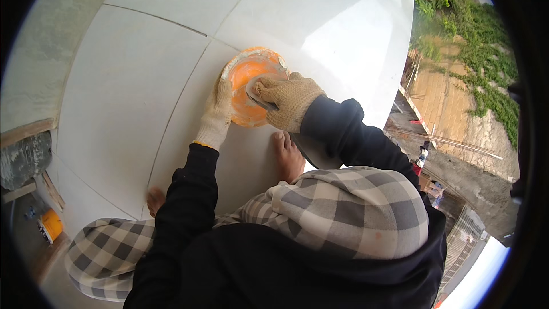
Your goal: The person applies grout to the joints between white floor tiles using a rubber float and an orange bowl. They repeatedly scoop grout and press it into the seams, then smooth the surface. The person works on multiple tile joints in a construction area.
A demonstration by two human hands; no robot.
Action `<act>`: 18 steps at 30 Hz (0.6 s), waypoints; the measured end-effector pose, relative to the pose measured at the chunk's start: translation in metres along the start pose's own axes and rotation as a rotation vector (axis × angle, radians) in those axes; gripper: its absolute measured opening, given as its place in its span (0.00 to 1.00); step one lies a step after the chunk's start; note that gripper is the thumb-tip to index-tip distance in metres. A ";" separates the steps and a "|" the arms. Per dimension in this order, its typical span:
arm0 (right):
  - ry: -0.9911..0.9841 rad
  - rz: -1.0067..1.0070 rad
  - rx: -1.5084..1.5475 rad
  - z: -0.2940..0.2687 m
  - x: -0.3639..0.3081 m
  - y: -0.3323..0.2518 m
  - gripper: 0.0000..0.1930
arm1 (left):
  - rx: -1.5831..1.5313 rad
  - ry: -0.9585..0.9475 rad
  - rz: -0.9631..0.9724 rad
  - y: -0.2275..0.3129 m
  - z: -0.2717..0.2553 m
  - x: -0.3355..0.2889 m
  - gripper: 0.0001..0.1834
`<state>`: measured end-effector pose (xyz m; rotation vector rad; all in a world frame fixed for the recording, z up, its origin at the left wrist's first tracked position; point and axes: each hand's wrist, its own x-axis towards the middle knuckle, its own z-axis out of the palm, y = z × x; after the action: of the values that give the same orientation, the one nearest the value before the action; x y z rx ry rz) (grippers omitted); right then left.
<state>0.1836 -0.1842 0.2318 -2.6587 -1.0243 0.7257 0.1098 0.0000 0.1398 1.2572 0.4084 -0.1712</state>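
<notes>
An orange bowl (pixel 247 68), its rim and inside smeared with whitish paste, rests on pale floor tiles in front of me. My left hand (pixel 215 115), in a knitted cream glove, is closed on the bowl's left rim, the thumb side against its wall. Inside the bowl, my right hand (pixel 293 102), in a tan knitted glove, grips a thin, rounded grey scraper (pixel 255 89). The scraper's lower part is hidden by the glove. Between my arms, my bare right foot (pixel 289 157) stands on the tile close to the bowl.
Large pale tiles (pixel 126 74) with dark joints spread around me. A dark curved object (pixel 317 151) lies under my right forearm. At the left are a wood-framed opening (pixel 28 131) and a yellow bucket (pixel 51 225). Beyond the floor's right edge lie lower ground and greenery (pixel 486 63).
</notes>
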 end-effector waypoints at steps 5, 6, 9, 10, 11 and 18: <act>-0.022 0.188 0.045 0.006 0.008 -0.003 0.26 | 0.245 -0.016 0.167 -0.003 0.007 0.006 0.35; -0.009 0.136 0.134 0.012 0.010 -0.003 0.25 | 0.314 -0.034 0.221 -0.005 0.010 0.007 0.35; -0.049 0.099 0.305 0.028 0.009 0.008 0.24 | 0.210 0.018 0.322 -0.011 0.014 0.012 0.36; -0.062 0.125 0.486 0.030 0.008 0.016 0.25 | 0.181 0.033 0.344 -0.011 0.014 0.014 0.37; -0.130 0.158 0.664 0.031 0.007 0.025 0.25 | 0.163 0.048 0.380 -0.011 0.014 0.016 0.38; -0.230 -0.003 1.842 0.036 -0.058 0.089 0.46 | -0.191 0.440 0.247 -0.012 -0.020 0.013 0.40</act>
<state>0.1791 -0.2888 0.1918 -0.9522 -0.0524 1.1221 0.1136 0.0169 0.1185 1.1404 0.6259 0.3537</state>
